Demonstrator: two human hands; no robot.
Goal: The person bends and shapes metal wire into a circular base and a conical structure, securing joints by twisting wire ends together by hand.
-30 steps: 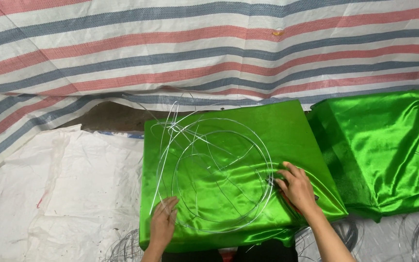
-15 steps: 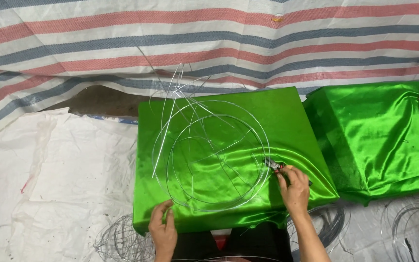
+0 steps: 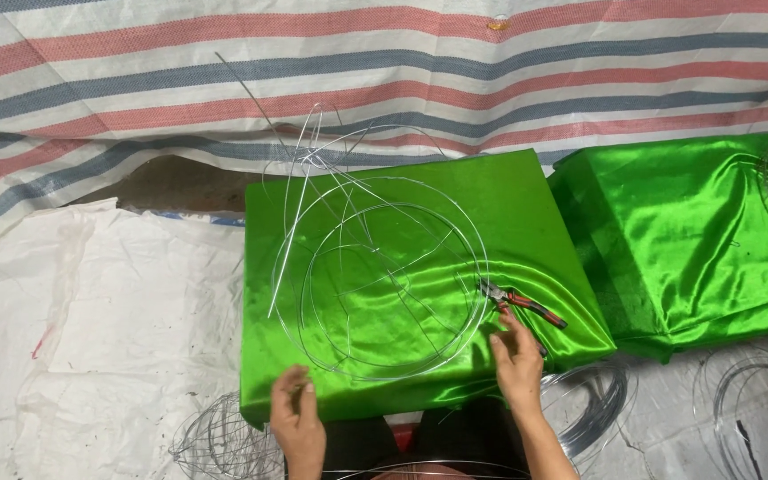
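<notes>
A wire frame [image 3: 384, 284] made of two round rings and several straight rods lies on a block covered in shiny green cloth [image 3: 508, 191]. Red-handled pliers [image 3: 526, 305] rest on the cloth at the frame's right edge. My right hand [image 3: 517, 364] is just below the pliers, fingers apart, fingertips close to the outer ring and the lower handle, holding nothing. My left hand [image 3: 297, 418] rests at the cloth's near edge, below the ring's lower left, loosely curled and holding nothing.
A second green-covered block [image 3: 695, 240] stands to the right with a wire shape at its far edge. Coils of wire [image 3: 588, 404] and wire frames [image 3: 215, 440] lie on the white sheeting [image 3: 91, 338] around the block. A striped tarp [image 3: 384, 80] covers the back.
My right hand held the pliers against the ring's right side; now the pliers lie on the cloth and the hand has drawn back. My left hand has shifted slightly right along the near edge.
</notes>
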